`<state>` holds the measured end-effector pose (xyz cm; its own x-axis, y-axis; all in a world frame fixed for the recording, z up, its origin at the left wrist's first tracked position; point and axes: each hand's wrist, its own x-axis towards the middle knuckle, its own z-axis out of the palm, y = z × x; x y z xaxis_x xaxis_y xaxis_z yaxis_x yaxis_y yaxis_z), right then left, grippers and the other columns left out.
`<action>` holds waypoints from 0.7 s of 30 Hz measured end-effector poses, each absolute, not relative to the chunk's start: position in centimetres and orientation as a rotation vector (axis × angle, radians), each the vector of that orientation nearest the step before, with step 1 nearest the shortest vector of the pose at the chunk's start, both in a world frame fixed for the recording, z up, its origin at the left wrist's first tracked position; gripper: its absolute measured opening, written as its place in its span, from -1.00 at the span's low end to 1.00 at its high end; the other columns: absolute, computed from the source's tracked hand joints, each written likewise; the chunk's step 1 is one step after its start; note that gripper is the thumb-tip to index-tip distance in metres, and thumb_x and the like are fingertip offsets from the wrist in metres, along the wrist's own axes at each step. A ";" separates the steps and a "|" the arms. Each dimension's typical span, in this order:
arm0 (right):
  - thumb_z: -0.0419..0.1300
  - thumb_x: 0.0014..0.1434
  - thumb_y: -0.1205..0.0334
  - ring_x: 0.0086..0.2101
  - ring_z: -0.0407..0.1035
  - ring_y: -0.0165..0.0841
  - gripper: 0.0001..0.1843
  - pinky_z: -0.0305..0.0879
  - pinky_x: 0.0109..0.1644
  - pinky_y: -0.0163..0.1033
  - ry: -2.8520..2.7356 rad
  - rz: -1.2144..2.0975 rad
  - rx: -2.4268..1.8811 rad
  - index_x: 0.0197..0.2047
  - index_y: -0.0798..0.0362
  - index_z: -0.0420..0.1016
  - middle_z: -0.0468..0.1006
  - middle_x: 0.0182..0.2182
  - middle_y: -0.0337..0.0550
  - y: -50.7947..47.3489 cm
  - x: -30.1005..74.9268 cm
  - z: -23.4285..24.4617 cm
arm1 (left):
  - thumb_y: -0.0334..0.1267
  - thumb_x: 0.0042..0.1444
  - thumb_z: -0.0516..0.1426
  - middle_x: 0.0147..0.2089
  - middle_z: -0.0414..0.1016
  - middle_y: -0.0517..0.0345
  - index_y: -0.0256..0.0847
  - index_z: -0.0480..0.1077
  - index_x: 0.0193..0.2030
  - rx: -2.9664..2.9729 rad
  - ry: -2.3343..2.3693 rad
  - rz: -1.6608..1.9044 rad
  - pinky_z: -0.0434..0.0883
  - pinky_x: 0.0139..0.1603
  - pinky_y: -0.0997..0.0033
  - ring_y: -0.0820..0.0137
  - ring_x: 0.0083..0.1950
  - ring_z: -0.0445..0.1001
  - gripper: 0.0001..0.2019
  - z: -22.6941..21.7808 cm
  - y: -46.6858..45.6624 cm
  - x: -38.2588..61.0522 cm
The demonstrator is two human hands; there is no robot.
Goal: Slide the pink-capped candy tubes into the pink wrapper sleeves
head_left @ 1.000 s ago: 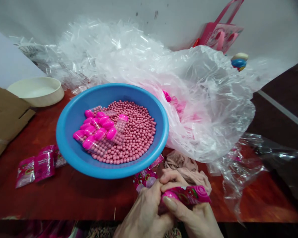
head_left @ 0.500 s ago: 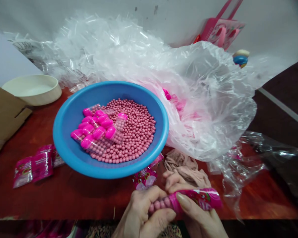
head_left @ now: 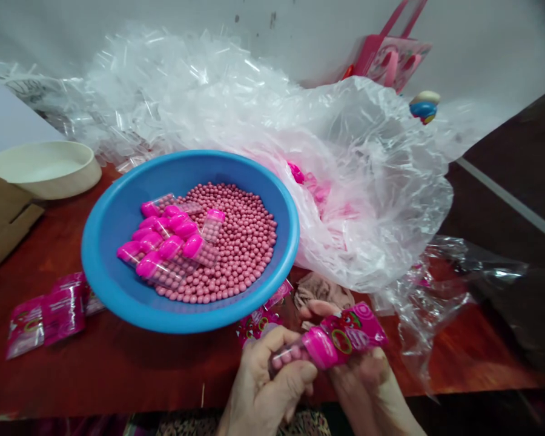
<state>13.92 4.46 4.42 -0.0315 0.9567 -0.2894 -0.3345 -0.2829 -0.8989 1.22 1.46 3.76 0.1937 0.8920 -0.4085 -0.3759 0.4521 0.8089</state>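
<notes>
My left hand point(head_left: 270, 381) is closed around a clear tube of pink balls point(head_left: 287, 356), its thumb lying along the front. A bright pink cap point(head_left: 320, 347) tops the tube. From the cap toward the right extends a printed pink plastic sleeve point(head_left: 355, 330), which looks flattened at its far end. Behind and under this sleeve is my right hand point(head_left: 367, 381). Its fingertips show stretched out past the sleeve's upper edge, and its thumb is off the sleeve's front. The sleeve hides the rest of those fingers.
A blue basin point(head_left: 186, 321) holds loose pink balls point(head_left: 240, 242) and several capped tubes point(head_left: 170, 248). Printed pink sleeves point(head_left: 63, 309) lie left. Behind are a clear plastic bag point(head_left: 381, 181), many clear tubes point(head_left: 186, 79) and a cream bowl point(head_left: 49, 181). A beige cloth point(head_left: 322, 292) is beyond my hands.
My right thumb has come off the sleeve's front, and that hand has shifted lower behind it. The sleeve's printed face now shows more fully. My left hand keeps its hold; the view has shifted slightly.
</notes>
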 end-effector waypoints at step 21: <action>0.51 -0.22 -0.01 -0.57 0.43 -0.41 -0.56 0.37 -0.48 -0.34 -0.483 1.814 -1.235 -0.26 0.02 0.63 0.60 -0.52 -0.23 3.2 12.0 4.5 | 0.10 -0.05 0.29 -0.68 0.29 0.36 -0.29 0.46 -0.14 0.246 0.938 1.122 -0.03 -0.70 0.62 0.69 -0.74 0.03 -0.51 3.7 1.0 1.8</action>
